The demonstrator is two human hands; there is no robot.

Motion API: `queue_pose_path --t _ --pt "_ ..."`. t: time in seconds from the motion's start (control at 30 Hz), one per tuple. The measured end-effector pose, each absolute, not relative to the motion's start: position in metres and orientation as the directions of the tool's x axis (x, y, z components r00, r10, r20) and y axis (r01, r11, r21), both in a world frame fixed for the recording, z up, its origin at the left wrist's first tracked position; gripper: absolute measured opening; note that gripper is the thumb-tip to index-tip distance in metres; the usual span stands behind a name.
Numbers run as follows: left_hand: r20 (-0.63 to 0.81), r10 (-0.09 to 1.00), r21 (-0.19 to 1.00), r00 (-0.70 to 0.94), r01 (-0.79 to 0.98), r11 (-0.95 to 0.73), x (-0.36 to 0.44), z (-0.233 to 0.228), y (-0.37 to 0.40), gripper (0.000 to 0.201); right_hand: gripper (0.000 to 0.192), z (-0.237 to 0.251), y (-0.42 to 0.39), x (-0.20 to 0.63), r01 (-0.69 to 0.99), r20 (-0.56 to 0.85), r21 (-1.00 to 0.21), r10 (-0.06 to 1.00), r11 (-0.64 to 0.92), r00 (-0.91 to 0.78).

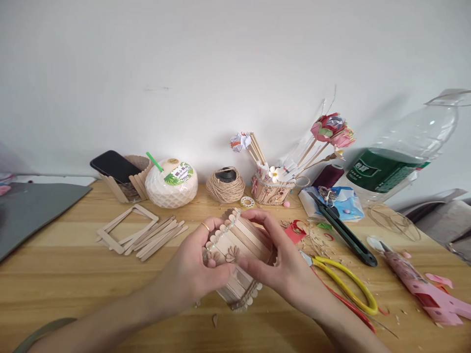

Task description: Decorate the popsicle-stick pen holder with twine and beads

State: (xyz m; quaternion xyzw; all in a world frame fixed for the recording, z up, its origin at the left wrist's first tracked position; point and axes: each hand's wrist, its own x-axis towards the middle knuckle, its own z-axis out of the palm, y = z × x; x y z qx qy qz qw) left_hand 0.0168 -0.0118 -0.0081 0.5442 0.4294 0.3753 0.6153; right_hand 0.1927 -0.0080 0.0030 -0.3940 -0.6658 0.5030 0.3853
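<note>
Between both hands, just above the table, is a small popsicle-stick box (250, 238), tilted, with a beaded scalloped edge and twine trim. A small twine flower (232, 254) sits on its side panel. My left hand (196, 264) is closed around the box's left side, a gold ring on one finger and the thumb on the panel. On the other side, my right hand (277, 255) grips the box with its fingers over the top edge and its thumb tip near the twine flower. The underside and far side of the box are hidden.
Loose popsicle sticks (158, 238) lie left. Behind stand a wrapped coconut (172, 189), a twine ball (225, 185) and a decorated flower holder (272, 190). To the right are yellow-handled scissors (349, 279), a utility knife (342, 233), a pink glue gun (423, 289) and a large bottle (401, 152).
</note>
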Motion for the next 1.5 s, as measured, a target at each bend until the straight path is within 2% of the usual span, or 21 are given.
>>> queue_pose_path --t 0.13,0.23,0.5,0.67,0.83,0.97,1.07,1.13,1.27,1.4,1.5 --pt "-0.058 0.916 0.993 0.396 -0.068 0.092 0.012 -0.004 -0.010 0.036 0.042 0.005 -0.009 0.199 0.043 0.049 -0.996 0.903 0.074 -0.427" --pt "-0.029 0.915 0.990 0.402 -0.116 0.083 0.010 0.000 -0.011 0.033 0.038 0.002 -0.010 0.200 0.023 0.038 -0.998 0.911 0.052 -0.410" --pt "-0.156 0.891 0.981 0.426 -0.037 0.190 0.014 0.000 -0.006 0.032 0.033 0.000 -0.009 0.195 0.014 0.040 -0.999 0.922 0.049 -0.386" --pt "-0.175 0.910 0.981 0.375 -0.014 0.194 0.016 -0.006 -0.002 0.033 0.034 0.000 -0.009 0.194 0.036 0.042 -0.998 0.925 0.060 -0.377" --pt "-0.139 0.910 0.988 0.391 0.001 0.151 0.015 -0.011 -0.001 0.028 0.034 -0.001 -0.010 0.194 0.061 0.047 -0.995 0.931 0.074 -0.362" --pt "-0.125 0.929 0.990 0.348 0.108 0.093 0.013 -0.009 -0.004 0.019 0.034 -0.003 -0.009 0.194 0.047 0.048 -0.996 0.934 0.069 -0.354" --pt "-0.169 0.957 0.975 0.234 0.182 0.128 0.012 -0.007 -0.005 0.024 0.032 -0.005 -0.008 0.194 0.048 0.054 -0.996 0.935 0.075 -0.351" --pt "-0.170 0.961 0.976 0.218 0.172 0.134 0.011 -0.006 -0.006 0.031 0.032 -0.005 -0.008 0.193 0.048 0.064 -0.995 0.937 0.086 -0.343" --pt "-0.155 0.926 0.988 0.345 0.061 0.142 0.010 -0.008 -0.006 0.041 0.031 -0.003 -0.008 0.193 0.065 0.061 -0.994 0.942 0.087 -0.330" --pt "-0.166 0.918 0.984 0.359 0.002 0.177 0.009 -0.006 -0.006 0.053 0.028 -0.001 -0.009 0.191 0.094 0.060 -0.991 0.944 0.096 -0.325" --pt "-0.166 0.908 0.983 0.384 -0.009 0.183 0.009 -0.002 -0.007 0.058 0.023 -0.004 -0.010 0.188 0.119 0.119 -0.979 0.937 0.166 -0.327"
